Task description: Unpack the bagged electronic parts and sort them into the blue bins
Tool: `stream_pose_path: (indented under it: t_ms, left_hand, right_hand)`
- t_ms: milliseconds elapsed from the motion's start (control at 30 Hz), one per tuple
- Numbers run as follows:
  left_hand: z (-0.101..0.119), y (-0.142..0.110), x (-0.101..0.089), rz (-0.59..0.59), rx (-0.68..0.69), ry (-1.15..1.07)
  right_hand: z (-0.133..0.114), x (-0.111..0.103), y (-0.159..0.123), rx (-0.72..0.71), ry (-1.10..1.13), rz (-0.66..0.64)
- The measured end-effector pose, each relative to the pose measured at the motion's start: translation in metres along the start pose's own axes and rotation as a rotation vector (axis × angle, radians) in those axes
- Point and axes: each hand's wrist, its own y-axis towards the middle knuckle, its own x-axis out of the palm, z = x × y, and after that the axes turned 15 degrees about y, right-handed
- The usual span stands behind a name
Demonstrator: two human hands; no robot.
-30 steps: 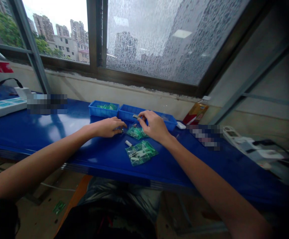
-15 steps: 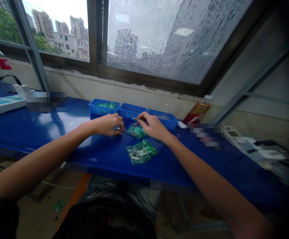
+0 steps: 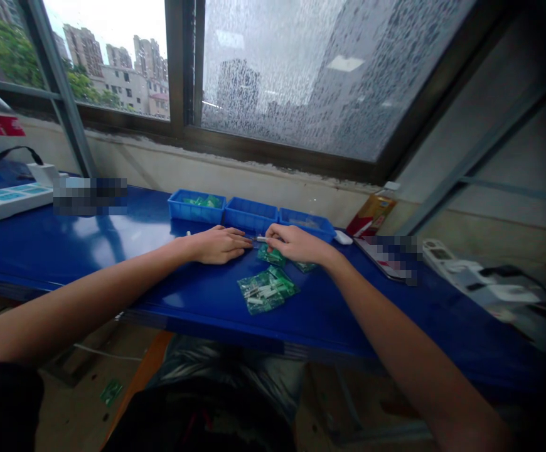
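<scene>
My right hand (image 3: 294, 243) pinches a small pale stick-like piece (image 3: 262, 239) between thumb and fingertips; its exact kind is too small to tell. My left hand (image 3: 223, 245) lies low over the table with its fingers stretched toward that piece, at the edge of a clear plastic bag. Under my right hand is a bag with green contents (image 3: 272, 256), partly covered. Closer to me lies a clear bag (image 3: 267, 290) of green and white pieces. A small white piece (image 3: 188, 233) stands out behind my left wrist.
Along the wall stand a blue bin (image 3: 196, 210) with green bags, a second blue bin (image 3: 251, 215) and a third (image 3: 307, 224). Right of them are a white object (image 3: 342, 237) and a bottle (image 3: 371, 210). A power strip (image 3: 12, 202) lies at left on the blue table (image 3: 160, 289).
My left hand has moved right and its curled fingers have straightened. My right hand has come lower with the pale piece. The bag under it has shifted right.
</scene>
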Motion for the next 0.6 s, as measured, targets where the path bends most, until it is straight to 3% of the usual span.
stream_pose_path:
  t_ms: [200,367,433,600]
  left_hand:
    - [-0.027,-0.016,-0.021,-0.026,-0.128,-0.055]
    - [-0.038,-0.027,-0.025,0.066,-0.286,-0.166]
    - [-0.033,-0.026,-0.025,0.059,-0.271,-0.182]
    - [-0.021,-0.021,-0.024,-0.117,-0.174,-0.278]
  right_hand:
    - [0.003,0.008,0.005,-0.045,0.003,0.145]
    - [0.01,0.016,0.011,-0.065,-0.036,0.277]
    - [0.014,0.018,0.013,-0.053,-0.039,0.286]
    - [0.018,0.024,0.015,-0.105,-0.042,0.276]
